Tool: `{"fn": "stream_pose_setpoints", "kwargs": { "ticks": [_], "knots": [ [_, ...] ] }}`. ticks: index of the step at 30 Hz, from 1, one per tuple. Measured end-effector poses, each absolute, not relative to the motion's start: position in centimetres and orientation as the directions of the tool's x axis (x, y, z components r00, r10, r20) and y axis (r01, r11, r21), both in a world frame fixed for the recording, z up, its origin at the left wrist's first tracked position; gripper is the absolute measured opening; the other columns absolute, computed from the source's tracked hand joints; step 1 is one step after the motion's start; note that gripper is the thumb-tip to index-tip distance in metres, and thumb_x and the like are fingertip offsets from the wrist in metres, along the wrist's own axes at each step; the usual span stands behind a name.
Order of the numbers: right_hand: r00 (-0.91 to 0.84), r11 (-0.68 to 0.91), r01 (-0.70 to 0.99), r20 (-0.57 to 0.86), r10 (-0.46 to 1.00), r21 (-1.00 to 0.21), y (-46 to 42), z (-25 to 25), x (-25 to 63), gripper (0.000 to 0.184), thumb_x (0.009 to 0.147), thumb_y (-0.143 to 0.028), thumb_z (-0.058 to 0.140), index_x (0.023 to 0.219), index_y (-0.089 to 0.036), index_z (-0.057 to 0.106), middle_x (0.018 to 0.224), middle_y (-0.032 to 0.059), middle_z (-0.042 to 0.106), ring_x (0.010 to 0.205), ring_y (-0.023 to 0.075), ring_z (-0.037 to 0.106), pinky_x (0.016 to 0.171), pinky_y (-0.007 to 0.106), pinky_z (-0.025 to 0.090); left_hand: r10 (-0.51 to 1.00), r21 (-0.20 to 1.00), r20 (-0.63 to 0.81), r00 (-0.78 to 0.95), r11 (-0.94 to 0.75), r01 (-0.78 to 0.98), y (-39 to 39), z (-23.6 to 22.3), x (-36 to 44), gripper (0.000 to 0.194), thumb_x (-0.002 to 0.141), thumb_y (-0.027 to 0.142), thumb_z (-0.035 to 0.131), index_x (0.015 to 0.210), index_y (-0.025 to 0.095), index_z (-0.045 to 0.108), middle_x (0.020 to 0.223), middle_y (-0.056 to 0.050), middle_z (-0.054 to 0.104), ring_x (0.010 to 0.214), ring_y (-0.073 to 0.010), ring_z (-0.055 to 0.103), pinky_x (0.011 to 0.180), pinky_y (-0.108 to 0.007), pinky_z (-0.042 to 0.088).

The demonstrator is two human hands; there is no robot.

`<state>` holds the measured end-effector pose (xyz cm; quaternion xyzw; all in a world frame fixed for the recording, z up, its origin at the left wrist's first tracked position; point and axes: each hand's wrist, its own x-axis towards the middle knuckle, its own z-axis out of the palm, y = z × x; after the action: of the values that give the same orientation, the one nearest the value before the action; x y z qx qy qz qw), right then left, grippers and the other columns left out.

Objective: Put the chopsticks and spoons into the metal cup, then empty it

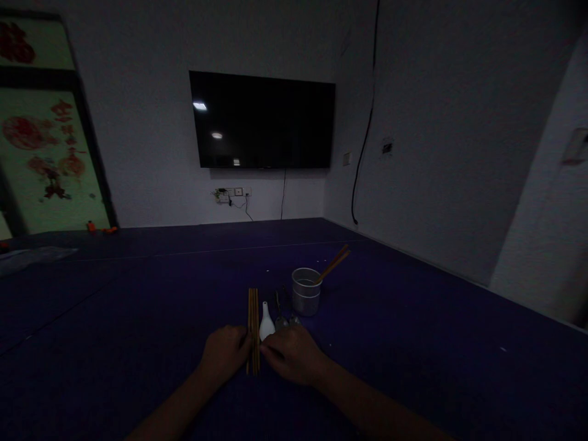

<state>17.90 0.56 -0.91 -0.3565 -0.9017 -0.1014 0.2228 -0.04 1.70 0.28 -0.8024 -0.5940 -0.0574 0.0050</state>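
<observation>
A bundle of wooden chopsticks (253,306) lies lengthwise on the dark blue surface (138,318). My left hand (224,353) rests against the bundle's near end from the left, fingers curled. My right hand (289,353) is on the other side, fingers bent and pinching at the same near end. A white ceramic spoon (266,321) lies just right of the chopsticks, with a pair of metal spoons (281,315) beside it. Behind them stands a metal cup (305,291) with two chopsticks (334,263) leaning out of it to the right.
The room is dim. A black wall-mounted TV (261,120) hangs ahead, with wall sockets (229,194) and a cable below it. A decorated glass door (46,147) is at the left. Clear plastic (27,256) lies at the far left of the surface.
</observation>
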Motion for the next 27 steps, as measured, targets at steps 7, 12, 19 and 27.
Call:
{"fn": "stream_pose_setpoints", "kwargs": {
  "ticks": [7, 12, 19, 27],
  "knots": [
    [-0.652, 0.71, 0.703, 0.438, 0.62, 0.04, 0.35, -0.65, 17.77, 0.027, 0.089, -0.028, 0.042, 0.071, -0.018, 0.061, 0.069, 0.0007, 0.068, 0.06, 0.0118, 0.06, 0.052, 0.025, 0.028, 0.953, 0.067, 0.087, 0.29, -0.296, 0.953, 1.83, 0.23, -0.12, 0.042, 0.088, 0.039, 0.028, 0.08, 0.019, 0.064, 0.083, -0.007, 0.067, 0.075, -0.0188, 0.063, 0.063, -0.026, 0.041],
    [-0.657, 0.715, 0.698, 0.431, 0.618, 0.04, 0.14, -0.41, 17.69, 0.025, 0.088, -0.026, 0.042, 0.072, -0.018, 0.06, 0.07, 0.0003, 0.068, 0.061, 0.0117, 0.06, 0.052, 0.026, 0.026, 0.95, 0.036, 0.087, 0.299, -0.303, 0.952, 1.69, 0.32, -0.12, 0.042, 0.088, 0.038, 0.027, 0.081, 0.018, 0.064, 0.084, -0.008, 0.067, 0.075, -0.0192, 0.063, 0.063, -0.027, 0.041],
    [-0.682, 0.733, 0.679, 0.394, 0.616, 0.028, 0.15, -0.43, 17.64, 0.025, 0.087, -0.026, 0.043, 0.073, -0.017, 0.061, 0.071, 0.0019, 0.068, 0.061, 0.0122, 0.06, 0.054, 0.025, 0.029, 0.953, 0.048, 0.093, 0.289, -0.294, 0.955, 1.73, 0.26, -0.17, 0.04, 0.088, 0.037, 0.029, 0.08, 0.018, 0.063, 0.082, -0.006, 0.068, 0.076, -0.0181, 0.063, 0.064, -0.026, 0.041],
    [-0.69, 0.744, 0.669, 0.381, 0.615, 0.01, 0.0, -0.33, 17.57, 0.026, 0.089, -0.027, 0.041, 0.076, -0.017, 0.061, 0.074, 0.0027, 0.068, 0.064, 0.0127, 0.06, 0.054, 0.024, 0.03, 0.953, 0.026, 0.087, 0.291, -0.295, 0.955, 1.68, 0.22, -0.2, 0.04, 0.088, 0.037, 0.029, 0.081, 0.018, 0.064, 0.081, -0.007, 0.067, 0.077, -0.0203, 0.063, 0.067, -0.029, 0.042]
  ]
}}
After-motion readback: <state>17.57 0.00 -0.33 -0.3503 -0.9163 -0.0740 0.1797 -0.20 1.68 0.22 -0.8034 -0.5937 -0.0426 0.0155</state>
